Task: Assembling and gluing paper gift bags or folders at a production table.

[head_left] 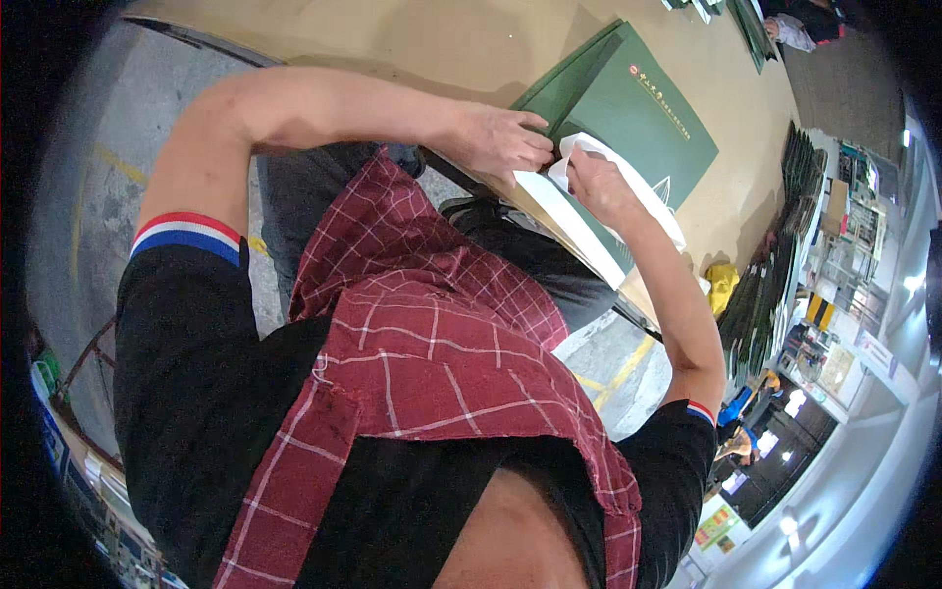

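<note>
Fingers [535, 147] of our left hand [500, 142] pinch the white sheet [628, 187] at its near corner; right hand [594, 182] grips that same sheet just beside it, closed on the edge; sheet lies over the green folder [638, 108] up at about 1 o'clock on the tan table [442, 39]. Looks like we're mid-way fitting or folding the white piece against the folder; next move probably needs both hands pulling evenly so it doesn't crease. More green folders [775, 285] stacked at 3 o'clock.
</note>
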`<action>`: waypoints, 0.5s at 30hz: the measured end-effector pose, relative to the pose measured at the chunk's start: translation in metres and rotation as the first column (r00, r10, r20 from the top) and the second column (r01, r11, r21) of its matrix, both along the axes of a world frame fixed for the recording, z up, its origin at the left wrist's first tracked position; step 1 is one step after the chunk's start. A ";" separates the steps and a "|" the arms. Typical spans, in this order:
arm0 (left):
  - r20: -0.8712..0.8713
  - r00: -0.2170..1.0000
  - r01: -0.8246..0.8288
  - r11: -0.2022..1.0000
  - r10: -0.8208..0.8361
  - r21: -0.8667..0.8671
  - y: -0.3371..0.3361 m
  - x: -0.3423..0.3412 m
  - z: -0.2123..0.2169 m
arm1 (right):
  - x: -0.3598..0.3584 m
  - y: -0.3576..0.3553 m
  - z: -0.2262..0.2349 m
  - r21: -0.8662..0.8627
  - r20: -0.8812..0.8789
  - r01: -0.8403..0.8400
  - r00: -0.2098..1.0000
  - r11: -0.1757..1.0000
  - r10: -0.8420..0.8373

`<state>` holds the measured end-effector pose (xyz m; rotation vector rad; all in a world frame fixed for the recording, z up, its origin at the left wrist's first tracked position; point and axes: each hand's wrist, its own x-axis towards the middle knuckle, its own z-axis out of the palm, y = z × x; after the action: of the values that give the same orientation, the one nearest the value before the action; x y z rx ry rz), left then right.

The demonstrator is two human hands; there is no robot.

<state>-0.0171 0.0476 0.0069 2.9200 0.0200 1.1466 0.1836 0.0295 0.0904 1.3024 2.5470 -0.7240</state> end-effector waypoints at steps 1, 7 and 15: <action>0.001 1.000 -0.005 1.000 0.005 -0.004 -0.005 0.000 -0.005 | -0.001 0.002 -0.005 -0.008 0.035 -0.075 0.997 0.997 0.076; -0.462 0.880 -0.324 0.851 0.111 -0.413 -0.029 -0.021 0.023 | -0.014 0.007 -0.014 0.086 0.149 -0.234 0.964 0.968 0.220; 0.135 0.873 0.093 0.110 0.469 -0.989 -0.048 0.057 0.016 | -0.010 -0.034 -0.030 0.249 0.216 0.053 0.970 0.967 -0.109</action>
<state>0.0396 -0.0008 0.0225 1.3727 0.8599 1.0753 0.1741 -0.0049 0.0602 1.4764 2.4628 -0.2600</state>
